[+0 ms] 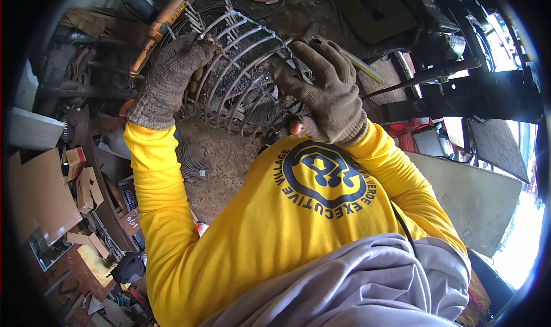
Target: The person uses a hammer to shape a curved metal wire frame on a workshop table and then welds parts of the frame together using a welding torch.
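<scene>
The gloved left hand (186, 59) curled at the ribbed metal frame (231, 90)'s left side, its pinch unclear. Right, the gloved right hand (326, 81) had fingers spread.

Strong daylight enters from the right, where the opening (519, 241) is blown out to white with a bluish fringe. The yellow shirt (247, 224) is brightly lit, its folds softly shaded; the far floor (313, 11) sinks into dimness. Small highlights glint on the metal frame (232, 77), though detail inside it is murky. Fisheye distortion bends edges toward a black rim, where the left-hand clutter softens.
</scene>
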